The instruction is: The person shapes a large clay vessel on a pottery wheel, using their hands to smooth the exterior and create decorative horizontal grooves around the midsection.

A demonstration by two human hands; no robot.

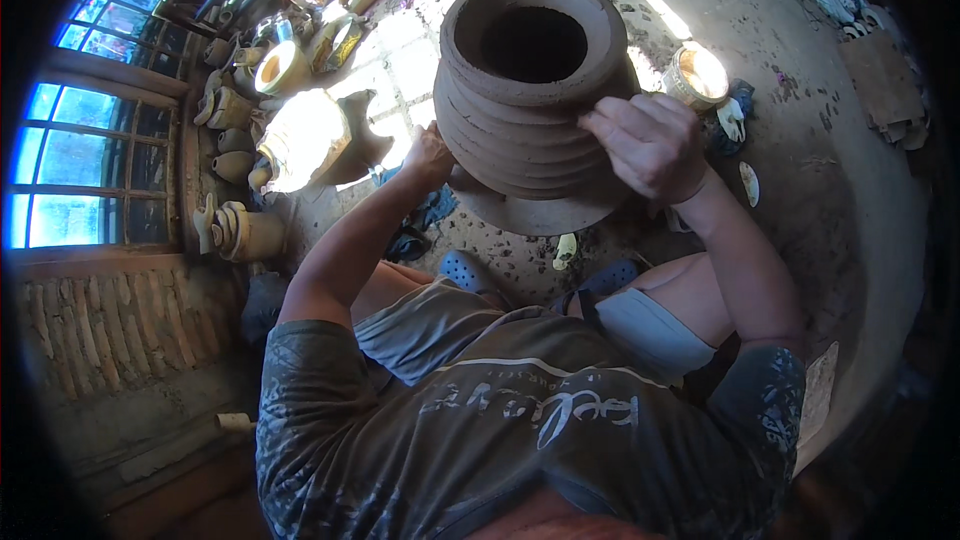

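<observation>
A large brown clay pot stands in front of me, with a wide flared rim, a dark hollow inside and stacked ridges round its wall. Beneath it shows a round, flat base. My right hand is closed, its fingertips pinched together against the ridged wall just below the rim on the right. What it pinches, if anything, is hidden. At the pot's left side is my left hand, close against the lower wall; its fingers are mostly hidden behind the wrist and pot.
Several clay vessels line the wall under the windows at left. A bucket stands behind the pot to the right. Sunlit blocks of light and dark crumbs lie across the floor. Flattened cardboard lies at far right.
</observation>
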